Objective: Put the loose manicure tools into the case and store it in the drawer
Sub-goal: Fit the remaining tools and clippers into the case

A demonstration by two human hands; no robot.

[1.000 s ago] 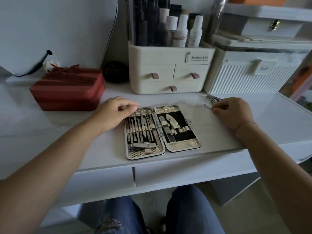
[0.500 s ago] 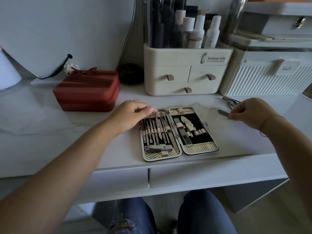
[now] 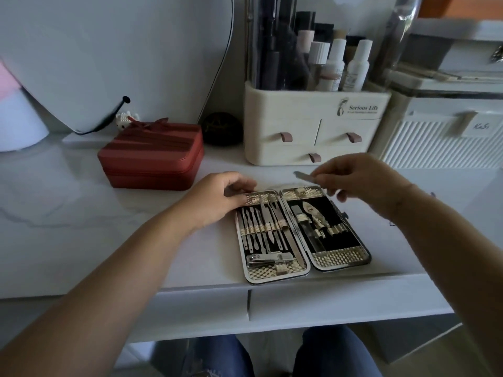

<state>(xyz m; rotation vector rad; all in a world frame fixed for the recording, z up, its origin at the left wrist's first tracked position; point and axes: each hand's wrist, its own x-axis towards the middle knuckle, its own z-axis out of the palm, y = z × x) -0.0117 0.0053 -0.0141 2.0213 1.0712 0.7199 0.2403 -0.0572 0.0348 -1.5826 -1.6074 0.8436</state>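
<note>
Landmark: open case, lying flat near the front edge of the white desk, both halves facing up.

- Far left of case, further back: red zip box, closed, well apart from the case.
- Behind case, left of its middle: dark round object at the wall, too dim to identify.
- Left hand: just left of case, fingers curled, thumb and fingertips on the far-left corner rim, holding the case.
- Case left half: row of thin metal tools under an elastic band, with a nail clipper across the near end.
- Case right half: a few tools strapped in, and some of the black lining is bare.
- Below case: two drawer fronts under the desk edge, both closed.
- Behind case: cream organizer with small drawers and bottles on top.
- Right hand: raised above the far end of the case's right half, pinching a flat metal tool. The tool's free end points left and is off the desk, not touching the case.
- Right of case, at the back: white ribbed box.
</note>
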